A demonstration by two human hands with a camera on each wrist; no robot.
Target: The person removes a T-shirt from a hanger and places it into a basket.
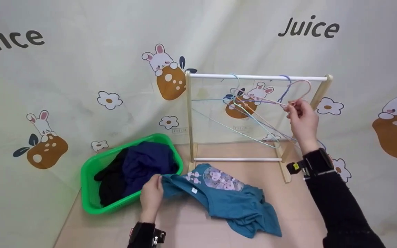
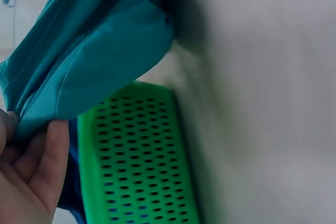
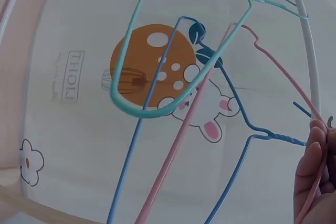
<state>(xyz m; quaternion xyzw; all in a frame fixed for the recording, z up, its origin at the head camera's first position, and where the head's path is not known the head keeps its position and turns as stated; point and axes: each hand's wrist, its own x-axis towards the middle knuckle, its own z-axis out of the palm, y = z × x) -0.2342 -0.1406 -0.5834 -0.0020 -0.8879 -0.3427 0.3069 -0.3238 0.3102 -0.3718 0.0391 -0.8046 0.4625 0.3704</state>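
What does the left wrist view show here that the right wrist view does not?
Only the left wrist view shows the left hand pinching the teal shirt in its grip, beside the perforated wall of the green basket. Only the right wrist view shows the right hand holding the pink hanger, with the blue hanger and the mint hanger crossing near it and the white rail of the rack. Both share only the printed cloth backdrop.
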